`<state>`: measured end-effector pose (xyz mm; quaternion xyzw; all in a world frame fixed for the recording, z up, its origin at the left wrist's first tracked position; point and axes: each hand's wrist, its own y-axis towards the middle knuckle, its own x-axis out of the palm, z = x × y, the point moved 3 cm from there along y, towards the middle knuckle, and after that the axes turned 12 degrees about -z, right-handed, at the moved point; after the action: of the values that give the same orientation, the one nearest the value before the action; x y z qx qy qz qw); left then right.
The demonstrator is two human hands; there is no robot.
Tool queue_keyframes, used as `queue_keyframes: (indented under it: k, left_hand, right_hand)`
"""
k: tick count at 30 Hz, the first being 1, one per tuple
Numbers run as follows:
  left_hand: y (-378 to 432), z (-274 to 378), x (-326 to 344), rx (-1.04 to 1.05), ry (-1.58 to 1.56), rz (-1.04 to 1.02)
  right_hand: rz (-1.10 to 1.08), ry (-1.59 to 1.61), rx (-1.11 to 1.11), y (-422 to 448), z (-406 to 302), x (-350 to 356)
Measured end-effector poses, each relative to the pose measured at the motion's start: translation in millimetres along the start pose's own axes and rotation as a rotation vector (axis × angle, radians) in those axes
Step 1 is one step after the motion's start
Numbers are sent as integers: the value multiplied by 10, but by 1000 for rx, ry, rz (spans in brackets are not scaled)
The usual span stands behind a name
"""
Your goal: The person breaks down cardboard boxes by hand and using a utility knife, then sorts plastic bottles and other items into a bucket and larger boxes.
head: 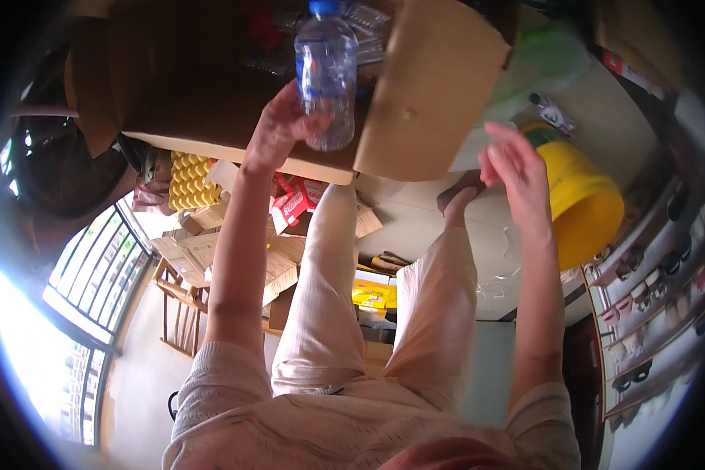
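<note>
My left hand [288, 126] grips a clear plastic bottle [333, 76] with a blue cap, its fingers around the lower side. The bottle is upright in the picture, over the opening of a large cardboard box [176, 100]. Inside the box, behind the bottle, lie crinkled clear plastic pieces [367, 29]. A raised cardboard flap [432, 94] stands between my two hands. My right hand [514, 167] is apart from the flap, fingers partly bent and nothing seen in it, beside a yellow plastic bucket [584, 202] lying tilted on the floor.
A small bottle [555, 114] lies beyond the bucket, near a blurred green and clear plastic item [540, 64]. Yellow egg trays [192, 182], flattened cardboard [188, 255] and a red carton [296, 205] lie left of my legs. A shoe rack [652, 299] stands at right, a bamboo chair [179, 305] at left.
</note>
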<state>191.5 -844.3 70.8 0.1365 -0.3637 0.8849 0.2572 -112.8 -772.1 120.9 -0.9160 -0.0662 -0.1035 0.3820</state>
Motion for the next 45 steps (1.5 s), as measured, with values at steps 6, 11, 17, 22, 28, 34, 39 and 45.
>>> queue_keyframes:
  k: [6,11,17,22,28,34,39,45]
  left_hand:
    - [-103,196,1392,-144,160,-218]
    - [121,-22,2524,18,683,-461]
    - [178,-655,3550,-22,826,-513]
    - [88,-1222,3996,-436,257,-888]
    - [-152,-1740,4249,-903,-501,-1103]
    - [-122,-2029,4471,-990,-957,-813]
    - [100,-2263,4664,-1083,-800,-442]
    - [266,-2364,4702,-973,-668,-383]
  right_hand:
    - [-24,-340,-257,-267,-689,-291]
    - [241,-563,-193,-1159,-657,-1014]
    - [399,-671,81,-2032,-37,-1783]
    - [322,-422,59,-2626,299,-2031]
    - [44,-145,69,-3044,662,-2492]
    - [541,302,239,-3320,1290,-2760]
    - [507,544,432,-3034,1756,-2087]
    - [690,569,338,-2662,1873,-1980]
